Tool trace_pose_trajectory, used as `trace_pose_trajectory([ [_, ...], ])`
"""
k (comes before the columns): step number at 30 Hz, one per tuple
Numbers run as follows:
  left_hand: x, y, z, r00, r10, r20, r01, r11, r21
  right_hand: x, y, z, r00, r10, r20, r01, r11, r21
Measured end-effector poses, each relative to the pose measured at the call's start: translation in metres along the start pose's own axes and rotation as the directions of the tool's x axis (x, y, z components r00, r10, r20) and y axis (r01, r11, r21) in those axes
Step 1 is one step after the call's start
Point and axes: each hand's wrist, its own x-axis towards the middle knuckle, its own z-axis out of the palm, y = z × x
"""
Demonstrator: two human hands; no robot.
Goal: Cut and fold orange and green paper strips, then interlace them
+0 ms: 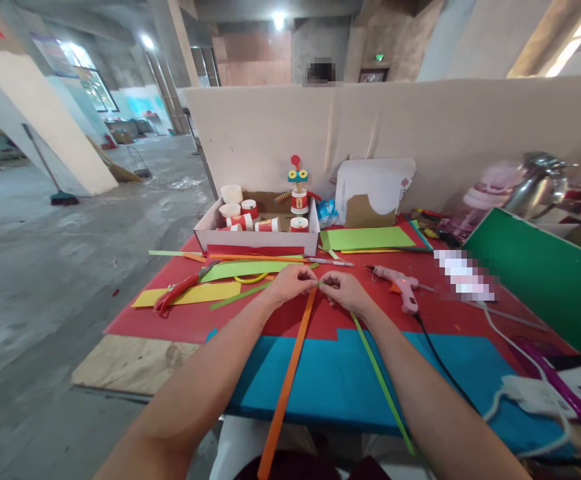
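Note:
My left hand (291, 283) is closed in a pinch at the upper end of an orange paper strip (290, 373), which hangs down toward my lap. Beside it, my right hand (344, 291) pinches a narrow green paper strip (378, 373), whose long tail runs under my wrist and past the table's front edge. The two strips meet between my fingertips, where a small green end shows. How they are joined is hidden by the fingers. A pink glue gun (400, 285) lies right of my hands. To the left are red-handled pliers (178, 293).
Behind my hands stands a white box (255, 241) with several paper cups and a spring-necked cup figure (299, 193). Green card sheets (368, 238) lie at its right. A green board (545, 273), a power strip (535, 393) and cables crowd the right side.

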Motion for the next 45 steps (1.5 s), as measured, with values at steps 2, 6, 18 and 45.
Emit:
trace_pose_trajectory([
  [2, 0.0, 0.0, -0.002, 0.999, 0.044, -0.015, -0.042, 0.996, 0.076, -0.003, -0.004, -0.002, 0.999, 0.026, 0.034, -0.027, 0.999, 0.036],
  [6, 0.002, 0.001, -0.015, 0.982, 0.14, -0.129, -0.141, 0.99, 0.004, -0.008, -0.016, -0.017, 0.999, 0.041, -0.006, -0.037, 0.962, 0.27],
  [18, 0.015, 0.006, -0.047, 0.836, -0.354, -0.42, -0.275, 0.393, -0.877, 0.004, -0.001, -0.031, 0.955, 0.241, -0.173, -0.057, 0.722, 0.69],
  [45, 0.006, 0.011, 0.059, 0.926, -0.316, -0.208, 0.008, 0.564, -0.825, 0.003, 0.007, 0.008, 0.903, 0.019, -0.43, 0.174, 0.898, 0.405],
])
